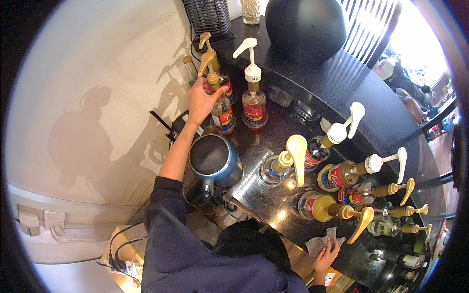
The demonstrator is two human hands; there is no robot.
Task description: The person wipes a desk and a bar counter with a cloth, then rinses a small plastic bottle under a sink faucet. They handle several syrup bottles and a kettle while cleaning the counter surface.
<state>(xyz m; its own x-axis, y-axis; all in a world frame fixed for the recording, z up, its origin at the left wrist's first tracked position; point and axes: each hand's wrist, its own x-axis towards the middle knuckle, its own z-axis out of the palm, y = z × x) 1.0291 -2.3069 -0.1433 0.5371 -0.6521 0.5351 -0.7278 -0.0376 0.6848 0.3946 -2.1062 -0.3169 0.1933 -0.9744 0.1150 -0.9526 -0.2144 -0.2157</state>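
Observation:
My left hand (202,99) is wrapped around the neck of a Torani syrup bottle (223,116) with a gold pump, near the wall. Behind it, partly hidden, is another gold-pump bottle (227,85). A Torani bottle with a white pump (253,110) stands just to the right. At the counter's front edge, my right hand (327,255) has its fingers on a grey cloth (322,241). Above that cloth is a bottle of yellow syrup (321,207) with a gold pump. Below my left forearm sits a blue and black lidded metal pitcher (231,166).
Several more pump bottles, including a clear one (272,170) and an amber one (339,175), line the black counter (253,190). A raised ledge (366,95) curves behind them, bearing a large black rounded object (306,29). Cables and a power strip (122,265) lie at lower left.

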